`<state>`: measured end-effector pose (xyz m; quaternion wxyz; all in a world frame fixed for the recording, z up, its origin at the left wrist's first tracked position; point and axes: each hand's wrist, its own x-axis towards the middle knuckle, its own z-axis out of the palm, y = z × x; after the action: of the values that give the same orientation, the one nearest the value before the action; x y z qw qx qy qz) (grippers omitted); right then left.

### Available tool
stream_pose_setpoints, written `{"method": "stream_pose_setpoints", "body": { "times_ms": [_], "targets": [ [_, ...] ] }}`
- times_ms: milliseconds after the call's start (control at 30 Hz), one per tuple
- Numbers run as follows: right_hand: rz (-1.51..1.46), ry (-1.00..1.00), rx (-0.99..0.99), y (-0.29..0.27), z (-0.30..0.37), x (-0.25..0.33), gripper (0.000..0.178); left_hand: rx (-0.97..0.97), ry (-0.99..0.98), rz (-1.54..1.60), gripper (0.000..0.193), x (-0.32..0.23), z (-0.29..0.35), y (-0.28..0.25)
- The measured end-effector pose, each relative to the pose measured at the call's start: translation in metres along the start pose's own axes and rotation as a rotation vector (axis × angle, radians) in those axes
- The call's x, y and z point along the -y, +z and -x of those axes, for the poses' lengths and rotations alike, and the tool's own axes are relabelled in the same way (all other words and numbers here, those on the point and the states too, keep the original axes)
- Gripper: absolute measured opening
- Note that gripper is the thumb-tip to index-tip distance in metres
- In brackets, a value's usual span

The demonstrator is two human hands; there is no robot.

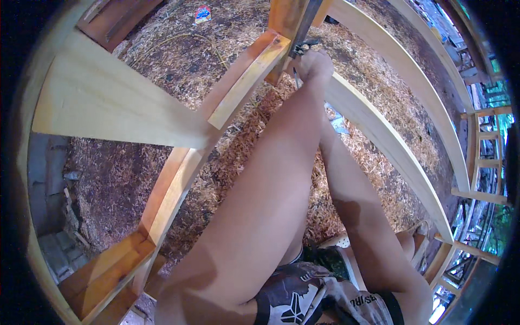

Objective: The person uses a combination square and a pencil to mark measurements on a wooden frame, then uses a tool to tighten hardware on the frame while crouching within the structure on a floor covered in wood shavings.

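Both my arms reach far forward to a joint in a wooden frame, and the left forearm crosses over the right. My left hand (318, 64) is closed beside an upright wooden post (284, 20), at a small dark metal tool (305, 47) whose kind I cannot make out. Just below it, a thin pale rod or blade (297, 79) shows. My right forearm (346, 179) runs up behind the left one, which hides the right hand and its fingers. A short wooden strip (249, 81) lies along the frame rail left of the post.
A wide pale board (108, 97) juts in from the left. Long curved-looking planks (387, 138) run down the right side. Wood shavings (216, 184) cover the ground below, with a small red and blue packet (202, 14) at the far side. Grey blocks (57, 252) stand at lower left.
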<state>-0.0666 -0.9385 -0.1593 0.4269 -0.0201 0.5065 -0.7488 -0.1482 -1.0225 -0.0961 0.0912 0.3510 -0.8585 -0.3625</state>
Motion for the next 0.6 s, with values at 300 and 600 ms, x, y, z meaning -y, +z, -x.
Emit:
{"method": "stream_pose_setpoints", "body": {
  "times_ms": [300, 600],
  "targets": [
    [-0.099, -0.116, 0.02, -0.046, -0.042, -0.016, 0.036, 0.076, -0.063, 0.047, 0.037, -0.024, 0.021, 0.002],
    [-0.007, -0.226, -0.016, -0.039, -0.048, -0.024, 0.023, 0.01, -0.055, 0.136, 0.047, -0.023, 0.028, -0.003]
  ]
}}
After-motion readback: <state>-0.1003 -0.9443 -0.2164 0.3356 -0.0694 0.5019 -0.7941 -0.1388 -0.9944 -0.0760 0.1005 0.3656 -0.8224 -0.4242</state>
